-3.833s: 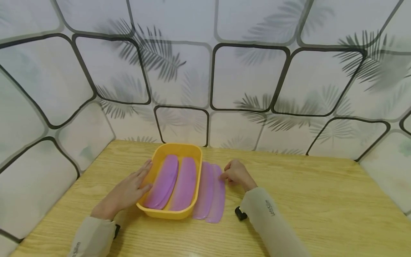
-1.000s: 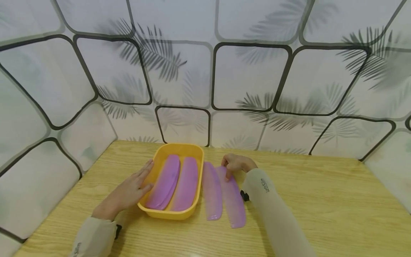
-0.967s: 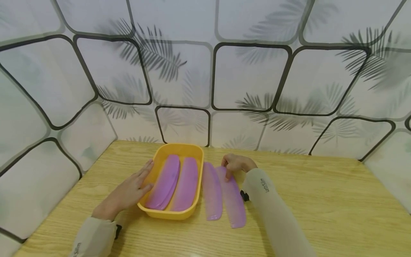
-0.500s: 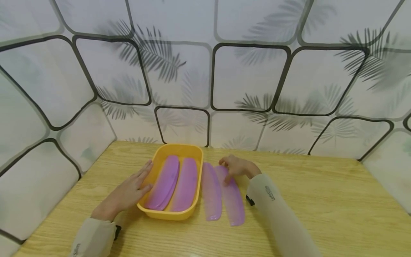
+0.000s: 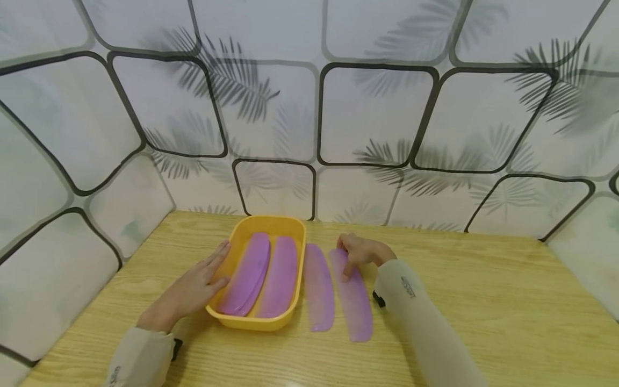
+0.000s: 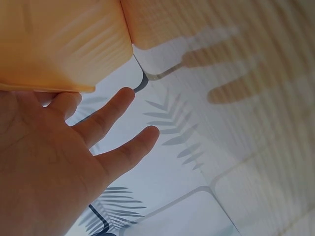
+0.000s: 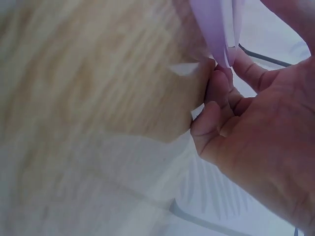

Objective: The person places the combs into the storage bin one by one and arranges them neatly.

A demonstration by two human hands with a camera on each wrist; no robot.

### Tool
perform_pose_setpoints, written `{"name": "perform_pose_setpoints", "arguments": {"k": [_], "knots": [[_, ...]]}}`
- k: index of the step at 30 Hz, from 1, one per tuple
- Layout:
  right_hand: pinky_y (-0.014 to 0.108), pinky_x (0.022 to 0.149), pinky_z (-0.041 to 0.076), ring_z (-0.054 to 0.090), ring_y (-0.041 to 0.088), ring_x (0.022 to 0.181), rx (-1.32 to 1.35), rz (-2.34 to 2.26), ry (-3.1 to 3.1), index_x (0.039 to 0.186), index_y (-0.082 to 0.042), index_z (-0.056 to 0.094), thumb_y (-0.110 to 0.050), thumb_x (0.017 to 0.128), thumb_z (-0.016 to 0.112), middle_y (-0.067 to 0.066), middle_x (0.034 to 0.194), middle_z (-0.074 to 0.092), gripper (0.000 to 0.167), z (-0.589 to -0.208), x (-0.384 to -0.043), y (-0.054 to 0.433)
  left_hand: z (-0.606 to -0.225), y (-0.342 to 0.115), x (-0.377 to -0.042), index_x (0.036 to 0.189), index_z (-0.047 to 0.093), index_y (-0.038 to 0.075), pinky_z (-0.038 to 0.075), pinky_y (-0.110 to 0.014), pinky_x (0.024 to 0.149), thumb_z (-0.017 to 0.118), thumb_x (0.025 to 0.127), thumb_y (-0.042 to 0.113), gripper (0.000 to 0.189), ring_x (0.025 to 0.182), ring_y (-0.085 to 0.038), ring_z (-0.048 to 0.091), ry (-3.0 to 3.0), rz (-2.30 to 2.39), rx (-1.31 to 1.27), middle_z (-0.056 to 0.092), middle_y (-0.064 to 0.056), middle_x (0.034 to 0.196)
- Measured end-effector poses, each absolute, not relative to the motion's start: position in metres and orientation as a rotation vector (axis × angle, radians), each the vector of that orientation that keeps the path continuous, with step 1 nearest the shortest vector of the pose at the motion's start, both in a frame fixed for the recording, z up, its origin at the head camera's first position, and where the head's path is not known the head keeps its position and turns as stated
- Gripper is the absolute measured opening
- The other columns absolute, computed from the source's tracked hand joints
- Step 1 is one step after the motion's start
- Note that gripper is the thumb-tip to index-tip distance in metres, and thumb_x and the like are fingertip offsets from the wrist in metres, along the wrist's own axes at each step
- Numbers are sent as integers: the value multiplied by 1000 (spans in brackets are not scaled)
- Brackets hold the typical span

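Observation:
Two translucent purple combs lie beside a yellow tub in the head view. My right hand pinches the upper end of the outer comb, its fingers curled at the edge. The same comb shows between thumb and fingers in the right wrist view. The inner comb lies on the table between that comb and the tub. My left hand rests on the tub's left rim, its fingers straight; in the left wrist view they extend past the tub wall.
More purple combs lie inside the tub, the left ones overlapping. A wood-grain tabletop spreads to the right. A patterned wall stands behind the table and along its left side.
The two combs beside the tub lay together earlier; now they are apart, the outer one shifted right and slanted. My right hand has moved right with it. The left hand stays put.

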State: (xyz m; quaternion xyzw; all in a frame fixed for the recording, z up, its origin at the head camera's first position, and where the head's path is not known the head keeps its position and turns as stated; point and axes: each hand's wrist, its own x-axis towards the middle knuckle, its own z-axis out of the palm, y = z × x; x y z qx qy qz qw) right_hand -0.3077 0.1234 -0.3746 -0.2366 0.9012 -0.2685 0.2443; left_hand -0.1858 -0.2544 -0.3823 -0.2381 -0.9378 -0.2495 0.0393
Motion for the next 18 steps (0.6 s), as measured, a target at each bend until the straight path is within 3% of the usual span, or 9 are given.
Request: {"name": "perform_pose_setpoints", "arguments": {"k": [2,6,13,18], "knots": [[35,86,43,46,26,97,-648,-762,2453,110,1,51,6,68,85,12,103,50,54,-375,-308,125,-382,-254,-186,154,26,-13,28,-66,111,55,104,15,64,142,-52,29,-2875,-773,-730,22,-34,159],[37,87,46,51,29,99,-639,-863,2429,120,3,45,5,68,80,17,110,52,63,-376,-308,135,-383,-254,-185,154,28,-12,30,-66,110,55,104,18,65,141,-52,31,-2867,-768,-735,23,-32,160],[32,66,51,57,27,92,-479,-1227,2205,135,4,37,10,77,72,23,115,58,68,-382,-310,152,-383,-255,-185,154,28,-12,33,-65,109,56,104,19,65,140,-52,34,-2861,-757,-742,24,-32,160],[29,62,50,59,22,85,-491,-1374,2080,143,8,38,7,83,67,20,116,60,66,-387,-310,161,-383,-255,-185,154,28,-12,32,-65,109,56,104,19,65,140,-52,34,-2859,-759,-742,24,-32,160]]}}
